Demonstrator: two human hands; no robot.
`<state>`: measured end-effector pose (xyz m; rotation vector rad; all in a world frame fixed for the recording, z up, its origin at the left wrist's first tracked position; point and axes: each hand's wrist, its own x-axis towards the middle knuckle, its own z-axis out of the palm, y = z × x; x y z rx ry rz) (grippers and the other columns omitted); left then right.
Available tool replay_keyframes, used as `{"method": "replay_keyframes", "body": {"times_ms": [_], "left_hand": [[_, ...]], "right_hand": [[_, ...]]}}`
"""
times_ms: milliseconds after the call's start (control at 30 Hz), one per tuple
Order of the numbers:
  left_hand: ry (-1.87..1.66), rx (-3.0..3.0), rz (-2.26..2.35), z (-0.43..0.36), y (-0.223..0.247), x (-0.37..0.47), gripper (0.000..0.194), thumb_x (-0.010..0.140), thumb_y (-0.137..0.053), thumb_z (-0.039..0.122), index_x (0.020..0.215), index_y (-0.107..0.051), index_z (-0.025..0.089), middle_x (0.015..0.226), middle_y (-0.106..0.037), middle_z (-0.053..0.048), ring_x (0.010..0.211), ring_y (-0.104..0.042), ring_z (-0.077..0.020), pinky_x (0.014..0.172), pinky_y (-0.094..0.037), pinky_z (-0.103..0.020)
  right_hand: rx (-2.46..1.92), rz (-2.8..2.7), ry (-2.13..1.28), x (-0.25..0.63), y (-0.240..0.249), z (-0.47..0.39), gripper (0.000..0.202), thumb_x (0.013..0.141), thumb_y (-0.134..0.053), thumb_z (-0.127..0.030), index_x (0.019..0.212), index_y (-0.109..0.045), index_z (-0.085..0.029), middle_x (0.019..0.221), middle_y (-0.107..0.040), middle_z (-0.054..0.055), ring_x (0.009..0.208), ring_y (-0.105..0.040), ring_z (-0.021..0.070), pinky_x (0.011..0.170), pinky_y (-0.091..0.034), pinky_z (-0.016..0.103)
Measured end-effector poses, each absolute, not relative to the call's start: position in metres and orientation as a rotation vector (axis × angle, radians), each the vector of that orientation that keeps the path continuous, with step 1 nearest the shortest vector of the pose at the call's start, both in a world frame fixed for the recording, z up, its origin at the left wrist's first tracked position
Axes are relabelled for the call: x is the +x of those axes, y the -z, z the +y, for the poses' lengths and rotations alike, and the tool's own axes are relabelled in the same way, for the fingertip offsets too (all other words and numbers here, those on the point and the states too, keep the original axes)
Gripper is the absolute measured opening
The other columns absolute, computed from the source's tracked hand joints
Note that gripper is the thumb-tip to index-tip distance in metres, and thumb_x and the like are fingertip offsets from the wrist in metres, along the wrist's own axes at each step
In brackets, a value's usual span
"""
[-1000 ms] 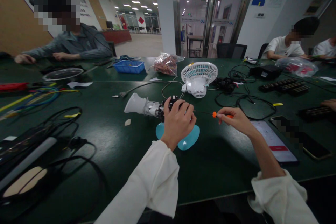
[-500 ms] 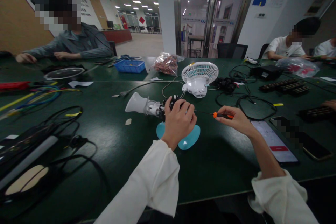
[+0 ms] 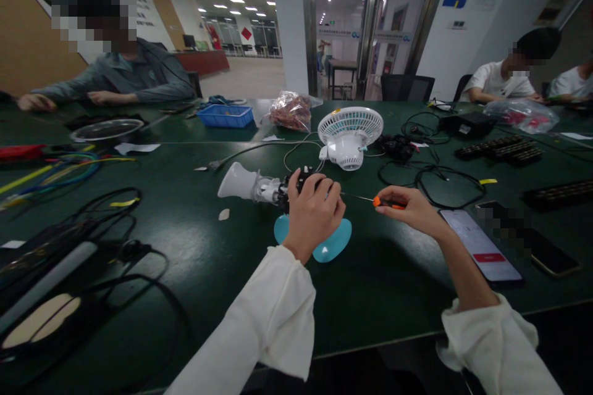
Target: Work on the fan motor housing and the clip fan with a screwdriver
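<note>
My left hand is wrapped over the black end of a fan motor assembly, which lies on its side with its white flared base pointing left. A blue fan blade shows beneath that hand, partly covered by it. In my right hand is a screwdriver with an orange and black handle, pinched between thumb and fingers. Its thin shaft runs left toward the motor end, where the tip is hidden behind my left fingers. Beyond my hands, a white fan cage with its housing stands on the table.
A blue basket and a clear bag of reddish-brown items lie at the back. Black cables and two phones are on the right. More cables and tools cover the left. Other people sit across the table.
The view has shifted slightly. My left hand still grips the motor assembly and my right hand still holds the screwdriver. A co-worker's hand at the far right edge has gone out of view.
</note>
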<state>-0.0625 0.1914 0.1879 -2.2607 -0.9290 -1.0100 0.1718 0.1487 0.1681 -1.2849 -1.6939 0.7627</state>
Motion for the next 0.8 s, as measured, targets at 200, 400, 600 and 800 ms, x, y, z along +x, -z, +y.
{"method": "replay_keyframes", "body": {"times_ms": [200,400,600,800], "left_hand": [[1.0,-2.256,-0.927,0.1921,-0.1872,-0.0631,0.017,0.084,-0.052,0.02,0.095,-0.065,0.02,0.096,-0.07,-0.005,0.104,-0.056,-0.0248,0.111,-0.027,-0.056],[0.981,-2.257,-0.939,0.1917,-0.1873,-0.0632,0.017,0.086,-0.051,0.022,0.095,-0.065,0.02,0.096,-0.07,-0.005,0.105,-0.056,-0.0243,0.111,-0.026,-0.056],[0.99,-2.26,-0.939,0.1916,-0.1872,-0.0631,0.016,0.085,-0.052,0.021,0.094,-0.065,0.02,0.096,-0.07,-0.005,0.105,-0.056,-0.0243,0.111,-0.027,-0.056],[0.975,-2.252,-0.941,0.1916,-0.1867,-0.0631,0.017,0.087,-0.05,0.021,0.095,-0.065,0.02,0.097,-0.07,-0.004,0.105,-0.056,-0.024,0.111,-0.025,-0.055]], "right_hand": [[-1.288,-1.676,-0.735,0.1715,-0.1682,0.1483,0.028,0.072,-0.074,-0.041,0.087,-0.064,-0.019,0.087,-0.069,0.004,0.083,-0.066,0.0193,0.078,-0.052,0.033],[-1.359,-1.747,-0.756,0.1708,-0.1731,0.1442,0.029,0.083,-0.062,-0.046,0.087,-0.068,-0.018,0.071,-0.064,0.002,0.053,-0.053,0.012,0.049,-0.041,0.025],[-1.367,-1.76,-0.773,0.1711,-0.1723,0.1459,0.033,0.086,-0.057,-0.048,0.088,-0.071,-0.018,0.069,-0.066,0.003,0.054,-0.053,0.013,0.049,-0.04,0.025],[-1.331,-1.751,-0.725,0.17,-0.1695,0.1465,0.026,0.081,-0.066,-0.042,0.09,-0.07,-0.018,0.086,-0.07,0.004,0.079,-0.064,0.0186,0.072,-0.05,0.03]]}}
